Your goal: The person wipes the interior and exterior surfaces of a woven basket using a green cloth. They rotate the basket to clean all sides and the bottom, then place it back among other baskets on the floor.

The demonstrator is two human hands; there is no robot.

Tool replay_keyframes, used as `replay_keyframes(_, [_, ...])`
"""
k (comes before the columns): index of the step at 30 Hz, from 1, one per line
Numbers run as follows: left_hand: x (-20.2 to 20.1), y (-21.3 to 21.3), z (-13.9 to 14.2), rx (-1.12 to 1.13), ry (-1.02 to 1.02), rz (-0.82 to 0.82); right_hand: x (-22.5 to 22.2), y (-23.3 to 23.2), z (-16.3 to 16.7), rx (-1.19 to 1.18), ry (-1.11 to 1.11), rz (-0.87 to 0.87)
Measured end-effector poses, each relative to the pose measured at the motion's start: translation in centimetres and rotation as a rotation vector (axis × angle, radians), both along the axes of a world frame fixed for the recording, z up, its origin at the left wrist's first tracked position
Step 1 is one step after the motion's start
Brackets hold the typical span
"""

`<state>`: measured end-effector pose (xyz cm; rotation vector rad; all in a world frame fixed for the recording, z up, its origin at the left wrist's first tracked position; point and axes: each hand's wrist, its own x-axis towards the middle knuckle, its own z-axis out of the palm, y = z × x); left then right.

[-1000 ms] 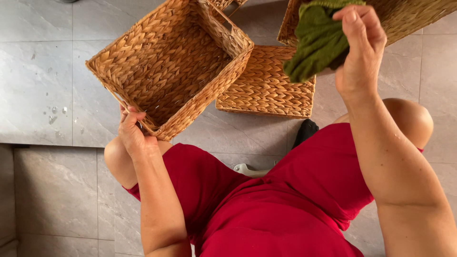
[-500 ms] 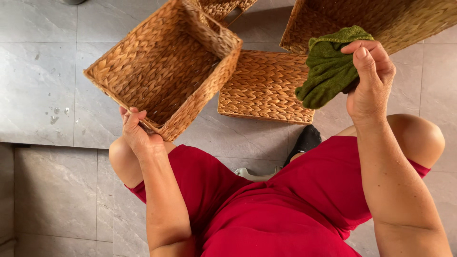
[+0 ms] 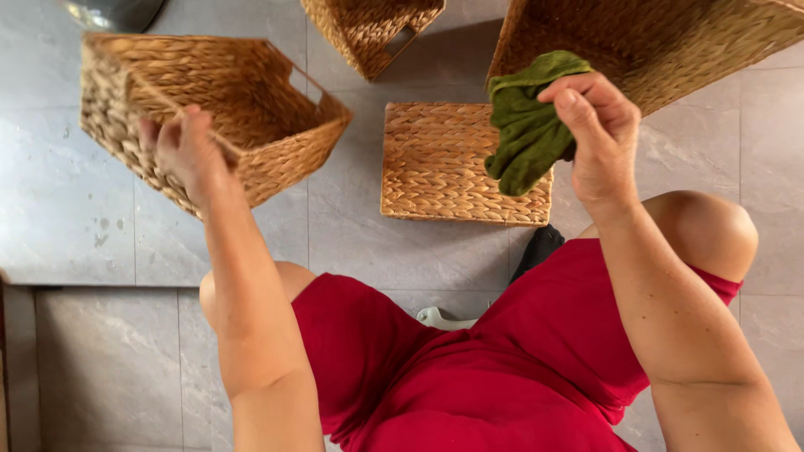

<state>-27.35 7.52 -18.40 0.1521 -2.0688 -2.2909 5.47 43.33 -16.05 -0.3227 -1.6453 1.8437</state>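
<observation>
- Our left hand grips the rim of the tilted square woven wicker basket, held above the grey tiled floor; a weak grip could let it slip.
- Our right hand clenches the crumpled green cloth above the flat woven basket; the hanging end may snag.

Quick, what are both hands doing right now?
Left hand: closed on the rim of a woven basket, holding it tilted off the floor.
Right hand: closed on a green cloth, held up.
</observation>
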Motion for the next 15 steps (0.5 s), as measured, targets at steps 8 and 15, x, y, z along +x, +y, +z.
replay_keyframes(8, [-1.4,12.9,-2.6,-1.157,0.270,-0.450,-2.2,1.4,3.1,-0.050,-0.047,-0.027])
replay_keyframes(15, [-2.1,12.2,-1.8,-1.010,0.392,-0.375,-3.7,6.4,2.9,-0.206,-0.002,-0.093])
